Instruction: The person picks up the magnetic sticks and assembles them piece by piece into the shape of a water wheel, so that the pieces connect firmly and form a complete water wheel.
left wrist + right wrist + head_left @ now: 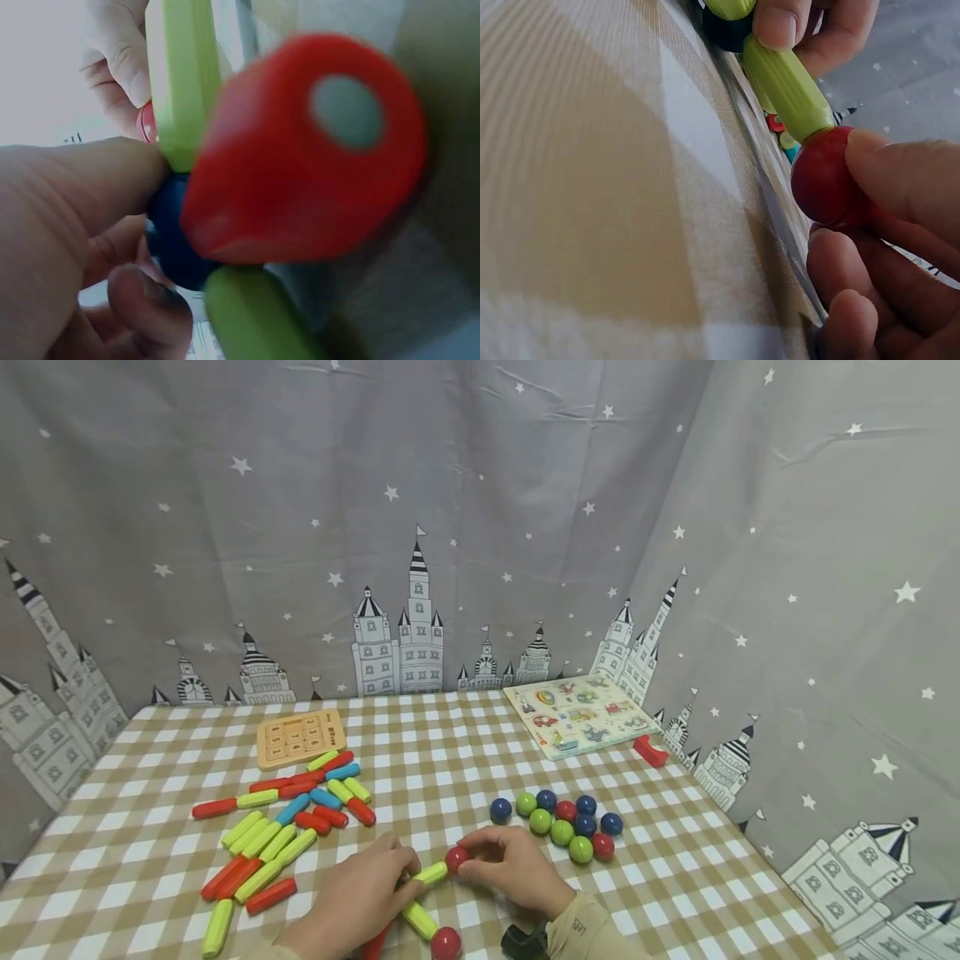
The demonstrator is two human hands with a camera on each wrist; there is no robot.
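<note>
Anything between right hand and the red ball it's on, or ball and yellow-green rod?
Nothing visible. The right hand pinches the red ball, which meets the yellow-green rod with no piece between. The left hand holds the rod's other end, by the dark blue ball.

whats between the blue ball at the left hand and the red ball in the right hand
A yellow-green stick; the right wrist view shows it running from the dark blue ball to the red ball.

A grey castle-print curtain (495, 468) backs the checked tablecloth (435, 768).
</note>
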